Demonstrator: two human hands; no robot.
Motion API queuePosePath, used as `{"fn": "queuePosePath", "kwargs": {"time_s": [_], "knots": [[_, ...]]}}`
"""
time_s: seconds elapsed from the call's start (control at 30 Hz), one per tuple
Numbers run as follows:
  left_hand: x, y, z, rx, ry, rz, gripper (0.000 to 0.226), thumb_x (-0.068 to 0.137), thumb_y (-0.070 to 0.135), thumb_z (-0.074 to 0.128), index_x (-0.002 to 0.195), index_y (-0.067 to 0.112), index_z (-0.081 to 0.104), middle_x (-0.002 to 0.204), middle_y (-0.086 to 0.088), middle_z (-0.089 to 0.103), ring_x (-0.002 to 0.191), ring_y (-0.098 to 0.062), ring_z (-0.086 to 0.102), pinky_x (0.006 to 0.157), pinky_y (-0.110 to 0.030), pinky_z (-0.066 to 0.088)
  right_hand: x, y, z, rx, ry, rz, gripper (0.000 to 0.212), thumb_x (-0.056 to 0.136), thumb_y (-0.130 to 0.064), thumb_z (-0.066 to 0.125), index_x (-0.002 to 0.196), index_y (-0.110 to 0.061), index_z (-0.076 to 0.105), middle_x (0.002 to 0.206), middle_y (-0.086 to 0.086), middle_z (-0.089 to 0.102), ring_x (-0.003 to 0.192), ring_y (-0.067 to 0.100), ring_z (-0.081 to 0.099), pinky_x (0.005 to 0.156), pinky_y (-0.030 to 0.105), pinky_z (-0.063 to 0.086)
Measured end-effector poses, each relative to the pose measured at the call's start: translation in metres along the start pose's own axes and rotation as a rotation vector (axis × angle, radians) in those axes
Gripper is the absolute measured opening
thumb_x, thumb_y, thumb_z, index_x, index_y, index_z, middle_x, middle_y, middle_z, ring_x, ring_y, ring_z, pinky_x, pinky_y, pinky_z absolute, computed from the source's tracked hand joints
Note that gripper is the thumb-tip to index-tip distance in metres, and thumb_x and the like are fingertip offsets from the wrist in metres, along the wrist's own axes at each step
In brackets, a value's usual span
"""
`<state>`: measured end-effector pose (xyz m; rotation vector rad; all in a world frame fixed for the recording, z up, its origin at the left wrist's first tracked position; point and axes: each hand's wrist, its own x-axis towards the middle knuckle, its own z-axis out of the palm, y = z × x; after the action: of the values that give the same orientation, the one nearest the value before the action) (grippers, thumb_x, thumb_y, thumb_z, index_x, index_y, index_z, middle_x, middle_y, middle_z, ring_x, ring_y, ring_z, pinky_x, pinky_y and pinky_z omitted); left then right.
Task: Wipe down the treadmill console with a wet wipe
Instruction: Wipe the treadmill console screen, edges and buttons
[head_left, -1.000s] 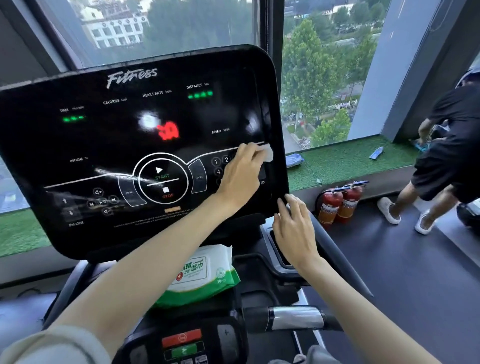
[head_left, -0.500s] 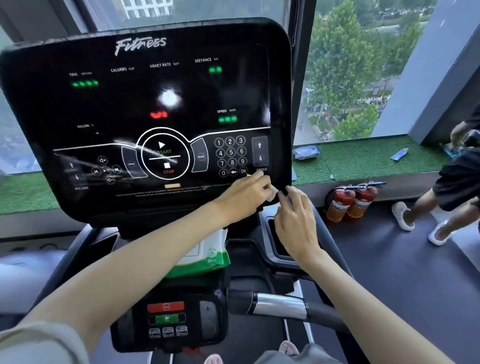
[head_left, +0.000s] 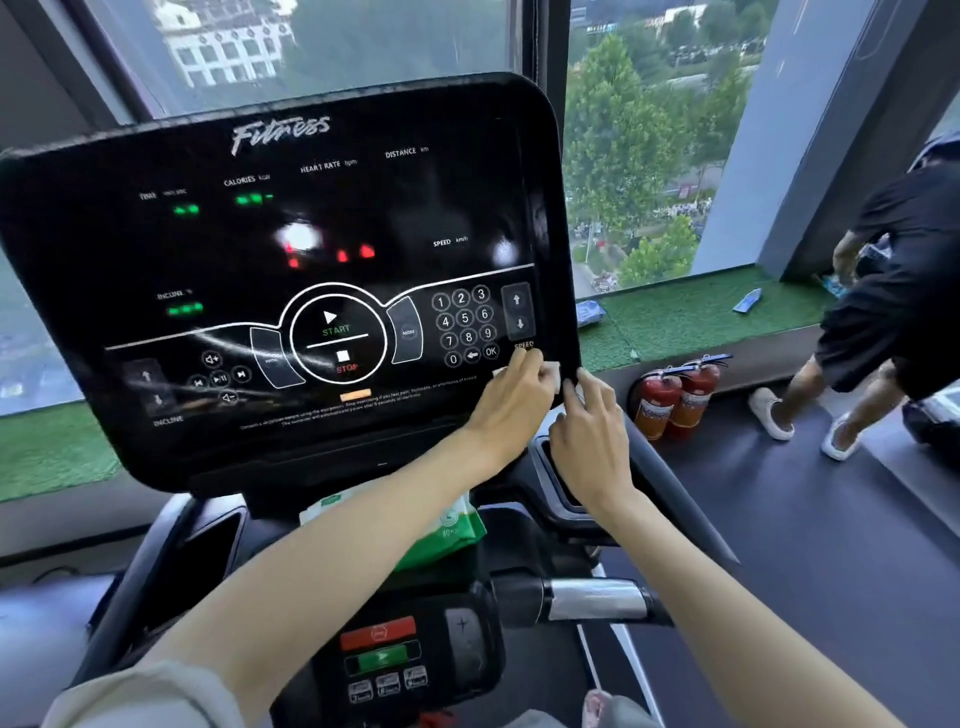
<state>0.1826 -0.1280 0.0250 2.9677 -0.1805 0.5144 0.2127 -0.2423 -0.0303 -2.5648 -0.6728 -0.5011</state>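
Note:
The black treadmill console (head_left: 311, 234) fills the middle of the view, tilted toward me, with lit green and red readouts. My left hand (head_left: 511, 400) holds a small white wet wipe (head_left: 554, 375) against the console's lower right corner, just below the SPEED arrows. My right hand (head_left: 589, 431) sits right beside it at the same corner, its curled fingertips pinching the wipe's right edge. Most of the wipe is hidden by the fingers of both hands.
A green and white pack of wipes (head_left: 449, 525) lies in the tray under the console. Below are a small button panel (head_left: 384, 654) and a silver handlebar (head_left: 597, 597). Two red fire extinguishers (head_left: 675, 400) stand by the window ledge. A person in black (head_left: 893, 291) bends at the right.
My left hand has slid the wipe from the keypad area down to the console's lower right corner. My right hand has closed in on the wipe.

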Motion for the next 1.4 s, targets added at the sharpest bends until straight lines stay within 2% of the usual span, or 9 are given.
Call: {"fn": "queuePosePath", "kwargs": {"time_s": [0.1, 0.17, 0.3, 0.4, 0.63, 0.8, 1.03, 1.2, 1.4], "knots": [[0.003, -0.013, -0.004, -0.033, 0.057, -0.024, 0.020, 0.094, 0.009, 0.043, 0.108, 0.001, 0.054, 0.112, -0.016, 0.051, 0.101, -0.029, 0.046, 0.081, -0.038, 0.044, -0.002, -0.002, -0.002, 0.017, 0.002, 0.041, 0.045, 0.078, 0.000, 0.060, 0.122, 0.007, 0.055, 0.131, 0.024, 0.051, 0.117, 0.039, 0.049, 0.092, 0.044, 0.045], [0.011, -0.021, -0.002, -0.022, 0.096, -0.037, 0.026, 0.097, 0.014, 0.035, 0.114, 0.002, 0.052, 0.116, -0.014, 0.050, 0.104, -0.027, 0.045, 0.083, -0.034, 0.039, -0.002, -0.003, -0.002, 0.019, 0.012, 0.043, 0.045, 0.079, 0.000, 0.059, 0.123, 0.008, 0.054, 0.132, 0.024, 0.051, 0.118, 0.039, 0.048, 0.095, 0.044, 0.044], [0.013, -0.011, 0.001, -0.016, 0.012, 0.035, 0.026, 0.079, -0.009, 0.053, 0.101, 0.003, 0.053, 0.102, -0.012, 0.051, 0.092, -0.025, 0.048, 0.066, -0.027, 0.041, -0.003, -0.002, 0.001, 0.005, -0.014, 0.033, 0.045, 0.080, -0.001, 0.058, 0.124, 0.007, 0.054, 0.133, 0.024, 0.050, 0.120, 0.037, 0.047, 0.095, 0.042, 0.044], [0.008, -0.013, 0.002, 0.062, -0.006, 0.171, 0.036, 0.060, -0.020, 0.061, 0.086, 0.005, 0.056, 0.087, -0.008, 0.053, 0.081, -0.024, 0.050, 0.059, -0.033, 0.049, -0.004, 0.001, -0.001, 0.006, -0.022, 0.043, 0.045, 0.080, 0.000, 0.057, 0.125, 0.005, 0.054, 0.135, 0.023, 0.049, 0.121, 0.036, 0.046, 0.095, 0.041, 0.044], [0.006, -0.038, -0.012, 0.210, -0.024, 0.409, 0.023, 0.074, -0.009, 0.054, 0.068, 0.011, 0.064, 0.075, -0.005, 0.057, 0.075, -0.026, 0.053, 0.064, -0.035, 0.047, -0.001, -0.011, -0.005, 0.039, -0.012, 0.018, 0.048, 0.077, 0.005, 0.058, 0.125, 0.005, 0.054, 0.132, 0.026, 0.050, 0.117, 0.041, 0.048, 0.091, 0.046, 0.046], [-0.009, -0.062, -0.017, 0.279, -0.019, 0.411, 0.015, 0.077, -0.001, 0.064, 0.083, 0.012, 0.070, 0.082, -0.001, 0.058, 0.081, -0.020, 0.051, 0.071, -0.032, 0.047, -0.002, -0.031, 0.000, 0.052, -0.030, -0.052, 0.053, 0.073, 0.003, 0.061, 0.126, 0.005, 0.053, 0.132, 0.028, 0.049, 0.118, 0.042, 0.048, 0.096, 0.049, 0.045], [-0.051, -0.110, -0.050, 0.343, -0.016, 0.420, 0.016, 0.080, 0.009, 0.055, 0.069, 0.014, 0.066, 0.078, -0.001, 0.058, 0.077, -0.022, 0.054, 0.065, -0.032, 0.043, -0.005, -0.084, 0.011, 0.049, 0.009, -0.177, 0.052, 0.068, 0.005, 0.062, 0.120, 0.004, 0.058, 0.128, 0.026, 0.052, 0.112, 0.039, 0.052, 0.092, 0.046, 0.046], [-0.091, -0.155, -0.072, 0.373, -0.005, 0.367, 0.023, 0.079, 0.011, 0.044, 0.068, 0.014, 0.065, 0.078, 0.000, 0.059, 0.083, -0.025, 0.056, 0.071, -0.035, 0.047, -0.012, -0.133, 0.023, 0.023, 0.011, -0.295, 0.053, 0.067, 0.001, 0.064, 0.120, 0.003, 0.058, 0.128, 0.025, 0.053, 0.115, 0.032, 0.045, 0.095, 0.042, 0.045], [-0.141, -0.206, -0.101, 0.444, -0.006, 0.283, 0.018, 0.077, 0.009, 0.051, 0.067, 0.015, 0.065, 0.076, 0.002, 0.059, 0.082, -0.024, 0.057, 0.068, -0.033, 0.046, -0.021, -0.187, 0.037, 0.051, -0.026, -0.380, 0.049, 0.075, -0.006, 0.044, 0.121, 0.004, 0.058, 0.130, 0.024, 0.050, 0.116, 0.035, 0.048, 0.095, 0.044, 0.045]]}}
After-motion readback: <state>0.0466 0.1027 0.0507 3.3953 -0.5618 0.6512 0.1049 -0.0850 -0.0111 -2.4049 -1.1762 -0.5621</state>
